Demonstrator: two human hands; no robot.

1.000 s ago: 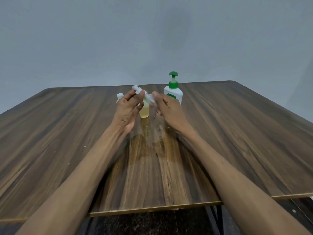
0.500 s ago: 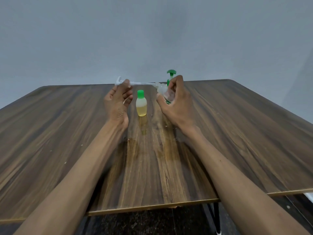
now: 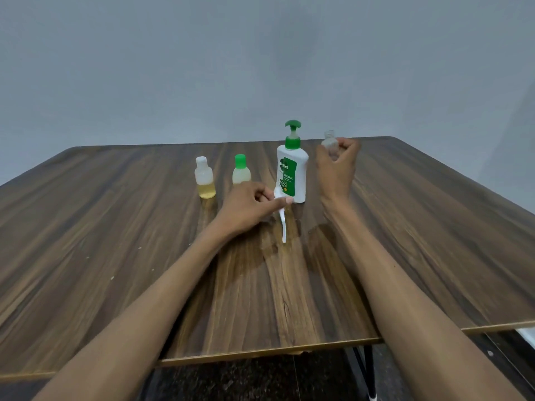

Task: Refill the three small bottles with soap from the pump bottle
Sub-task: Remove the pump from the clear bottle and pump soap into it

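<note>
A white pump bottle [image 3: 291,169] with a green pump head stands upright on the wooden table [image 3: 115,227]. Left of it stand two small bottles: one with a white cap [image 3: 205,180] holding yellow liquid, one with a green cap [image 3: 241,170]. My right hand [image 3: 337,166] grips a third small clear bottle [image 3: 329,140], uncapped, raised to the right of the pump bottle. My left hand [image 3: 249,206] pinches a white spray top with a long dip tube [image 3: 282,218]; the tube points down toward the table in front of the pump bottle.
The table's front edge [image 3: 260,354] runs below my forearms. A wet-looking patch [image 3: 275,244] lies on the wood under the tube. A plain grey wall [image 3: 260,68] rises behind the table. A black table leg [image 3: 366,371] shows at the lower right.
The spray top is pulled fully out of the clear bottle. My left hand came down and right with it toward the table; my right hand moved right with the open bottle.
</note>
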